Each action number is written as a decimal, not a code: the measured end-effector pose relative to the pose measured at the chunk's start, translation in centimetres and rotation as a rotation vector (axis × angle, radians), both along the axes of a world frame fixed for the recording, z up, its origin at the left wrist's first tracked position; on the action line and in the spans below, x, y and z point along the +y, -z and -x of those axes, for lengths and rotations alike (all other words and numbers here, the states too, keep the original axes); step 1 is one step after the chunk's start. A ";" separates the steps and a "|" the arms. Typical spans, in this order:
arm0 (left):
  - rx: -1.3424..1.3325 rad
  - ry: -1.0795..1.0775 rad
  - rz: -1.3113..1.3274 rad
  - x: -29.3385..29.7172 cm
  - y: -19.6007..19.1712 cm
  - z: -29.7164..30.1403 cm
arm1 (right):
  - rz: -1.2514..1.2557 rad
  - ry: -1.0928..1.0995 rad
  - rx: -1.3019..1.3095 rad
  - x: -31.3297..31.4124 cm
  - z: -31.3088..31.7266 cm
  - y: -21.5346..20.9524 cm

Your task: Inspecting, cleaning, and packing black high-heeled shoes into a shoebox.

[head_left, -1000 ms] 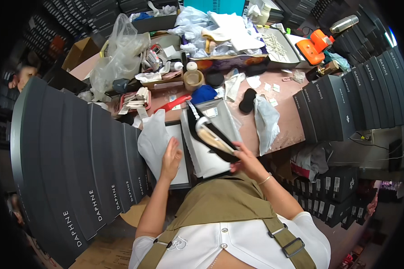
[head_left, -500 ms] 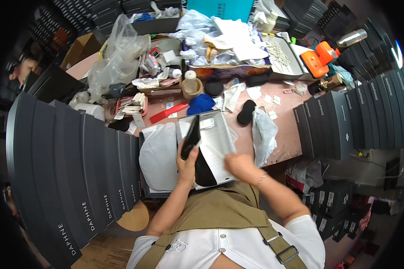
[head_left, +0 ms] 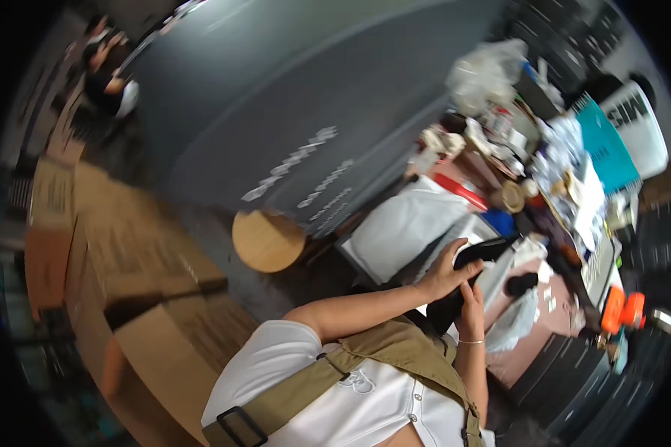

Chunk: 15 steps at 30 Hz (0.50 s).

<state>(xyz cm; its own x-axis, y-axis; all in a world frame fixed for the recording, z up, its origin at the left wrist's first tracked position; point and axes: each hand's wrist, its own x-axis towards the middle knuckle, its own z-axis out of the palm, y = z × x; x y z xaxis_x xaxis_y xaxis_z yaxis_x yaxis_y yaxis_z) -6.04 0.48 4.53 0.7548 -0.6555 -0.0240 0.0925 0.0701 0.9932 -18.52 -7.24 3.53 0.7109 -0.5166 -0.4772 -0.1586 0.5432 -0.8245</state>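
Head view, tilted, partly blurred. A black shoe (head_left: 492, 249) is held up over the near side of the counter (head_left: 505, 363), in front of the person's chest. It is gripped by the left hand (head_left: 446, 276), fingers half curled, thumb laid against it. The right hand (head_left: 470, 309) is placed just below, partly closed, fingers raised close to the left thumb; whether the shoe is gripped by it too cannot be told. A second dark shape (head_left: 444, 313) is seen beneath the hands, partly covered; its kind cannot be told.

Left of the hands, a white paper sheet (head_left: 406, 227) is spread over a shallow dark tray. Beyond it, a red tool (head_left: 461, 191) and a blue bundle (head_left: 497, 221) are seen near each other. A pale plastic bag (head_left: 514, 322) is laid right of the hands. An orange object (head_left: 622, 309) is set further right, near stacked dark boxes (head_left: 563, 365). Tall grey boxes (head_left: 298, 97) are stacked at upper left, a round wooden stool (head_left: 268, 241) below them. Cardboard boxes (head_left: 179, 343) are piled at lower left.
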 end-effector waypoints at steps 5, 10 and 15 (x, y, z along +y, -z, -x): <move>0.228 0.267 -0.177 15.7 4.7 -2.5 | -0.027 0.071 0.144 1.9 -0.1 -1.6; 1.008 -0.937 -0.630 36.8 22.3 -5.2 | 0.033 0.104 0.221 2.0 0.8 -2.5; 1.032 -0.829 0.197 49.2 37.0 -7.5 | -0.017 0.018 0.285 3.2 -1.1 -4.7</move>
